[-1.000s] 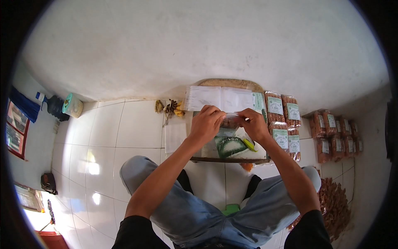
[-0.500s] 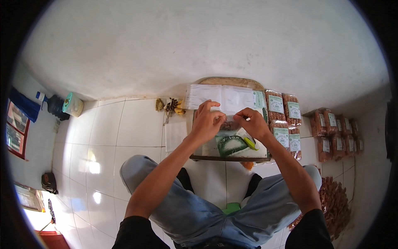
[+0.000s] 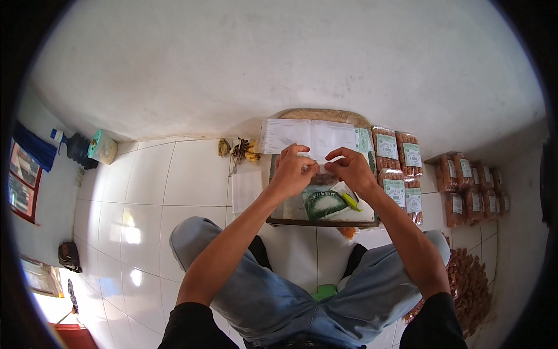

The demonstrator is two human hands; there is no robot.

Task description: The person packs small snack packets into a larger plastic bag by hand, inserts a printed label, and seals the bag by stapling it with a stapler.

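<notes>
My left hand (image 3: 292,171) and my right hand (image 3: 353,170) face each other over a low table (image 3: 279,216). Thumb and fingers of each are pinched on the top of a small clear plastic bag (image 3: 320,178) with something brown inside. Their fingertips almost meet; the bag's edge is partly hidden. Below them on the tabletop lie a dark green printed picture (image 3: 323,202) and a slim yellow-green object (image 3: 351,201), whose kind I cannot make out. Flat clear plastic bags (image 3: 290,132) lie beyond my hands, with green labels (image 3: 364,139) at their right end.
Labelled packs of brown pieces (image 3: 395,191) stand right of the table, with more packs (image 3: 472,186) farther right. Loose brown pieces (image 3: 469,285) are heaped by my right knee. Bananas (image 3: 252,152) and a white sheet (image 3: 247,191) lie left of the table.
My hands have moved slightly closer together at the top of the bag. The fingers of my right hand are more extended, and the bag's contents show lower between my hands.
</notes>
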